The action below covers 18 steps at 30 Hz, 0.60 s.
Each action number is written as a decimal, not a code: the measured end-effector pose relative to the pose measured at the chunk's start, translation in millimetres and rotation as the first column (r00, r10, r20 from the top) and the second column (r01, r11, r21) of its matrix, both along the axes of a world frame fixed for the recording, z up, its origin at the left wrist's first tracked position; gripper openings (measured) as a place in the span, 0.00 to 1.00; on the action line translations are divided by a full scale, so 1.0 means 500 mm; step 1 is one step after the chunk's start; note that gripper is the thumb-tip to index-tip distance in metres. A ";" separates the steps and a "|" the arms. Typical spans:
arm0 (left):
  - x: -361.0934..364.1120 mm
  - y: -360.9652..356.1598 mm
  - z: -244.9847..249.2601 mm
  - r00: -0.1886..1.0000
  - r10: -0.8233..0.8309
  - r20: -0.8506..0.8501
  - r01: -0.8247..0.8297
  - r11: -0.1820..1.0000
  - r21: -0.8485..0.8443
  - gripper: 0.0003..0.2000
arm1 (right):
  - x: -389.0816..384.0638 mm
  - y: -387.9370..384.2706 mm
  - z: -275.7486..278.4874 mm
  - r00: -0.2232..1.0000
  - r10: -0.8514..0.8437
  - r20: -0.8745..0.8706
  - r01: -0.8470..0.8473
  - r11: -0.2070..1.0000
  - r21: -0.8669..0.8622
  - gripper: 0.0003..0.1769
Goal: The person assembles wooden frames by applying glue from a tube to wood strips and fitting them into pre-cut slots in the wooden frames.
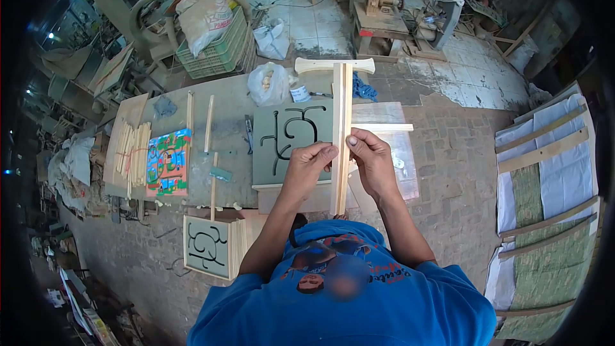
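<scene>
Both hands hold a long, pale bundle of wooden strips in front of my chest, its length running away from me. My left hand is closed on the left edge, thumb and fingers pinching it. On the opposite edge my right hand is closed too, its thumb pressed on the wood. Some fingers are hidden behind the strips. Beneath and to the left lies a grey-green panel with black curved grooves, partly covered by my left hand and the strips. Beyond the strips' far end is a pale wooden piece with flared ends.
On the worktable are a bundle of thin sticks, a colourful painted board, a plastic bag, a small tub and a blue cloth. Several grooved panels stand stacked at lower left. Fabric-covered slatted panels lie right.
</scene>
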State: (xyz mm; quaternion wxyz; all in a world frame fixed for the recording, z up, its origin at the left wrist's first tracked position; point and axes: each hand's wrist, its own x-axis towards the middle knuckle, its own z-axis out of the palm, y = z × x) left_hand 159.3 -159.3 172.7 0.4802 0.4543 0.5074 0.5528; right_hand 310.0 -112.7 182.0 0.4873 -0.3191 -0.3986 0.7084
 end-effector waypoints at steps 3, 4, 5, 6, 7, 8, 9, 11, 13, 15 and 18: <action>-0.007 -0.003 -0.013 0.998 -0.011 0.069 0.012 1.000 -0.018 0.11 | -0.011 -0.002 -0.011 0.999 0.009 -0.042 -0.011 0.998 -0.055 0.13; -0.008 -0.005 -0.015 0.990 -0.004 0.143 0.010 0.999 -0.040 0.11 | -0.014 -0.002 -0.012 0.999 0.011 -0.039 -0.014 0.998 -0.064 0.13; -0.009 -0.008 -0.018 0.976 0.006 0.218 0.009 0.998 -0.065 0.11 | -0.017 -0.002 -0.012 0.999 0.016 -0.029 -0.017 0.999 -0.049 0.14; -0.012 -0.010 -0.021 0.975 0.011 0.221 0.006 0.997 -0.078 0.11 | -0.020 -0.002 -0.012 1.000 0.020 -0.019 -0.021 0.999 -0.036 0.14; -0.015 -0.011 -0.024 0.964 0.006 0.265 0.020 0.995 -0.093 0.11 | -0.023 -0.001 -0.011 1.000 0.022 -0.017 -0.023 0.998 -0.050 0.14; -0.018 -0.014 -0.027 0.951 0.001 0.308 0.034 0.993 -0.109 0.11 | -0.026 -0.001 -0.011 1.000 0.022 -0.003 -0.022 0.999 -0.029 0.15; -0.020 -0.016 -0.029 0.951 0.005 0.310 0.035 0.992 -0.124 0.11 | -0.028 -0.001 -0.012 1.000 0.022 0.011 -0.022 1.000 -0.004 0.15; -0.022 -0.015 -0.031 0.875 0.035 0.482 0.037 0.990 -0.139 0.11 | -0.027 0.004 -0.018 0.999 0.032 0.012 -0.032 0.999 -0.004 0.16; -0.029 -0.013 -0.041 0.864 0.021 0.502 0.055 0.989 -0.137 0.11 | -0.025 0.012 -0.029 0.999 -0.002 0.039 0.001 1.000 0.023 0.18; -0.030 -0.008 -0.030 0.827 0.086 0.556 0.003 0.987 -0.158 0.13 | -0.001 0.037 -0.048 0.974 -0.111 0.198 0.083 0.986 0.143 0.18; -0.051 0.002 -0.037 0.750 0.147 0.645 -0.033 0.982 -0.185 0.14 | 0.085 0.118 -0.148 0.839 -0.336 0.428 0.219 0.928 0.301 0.18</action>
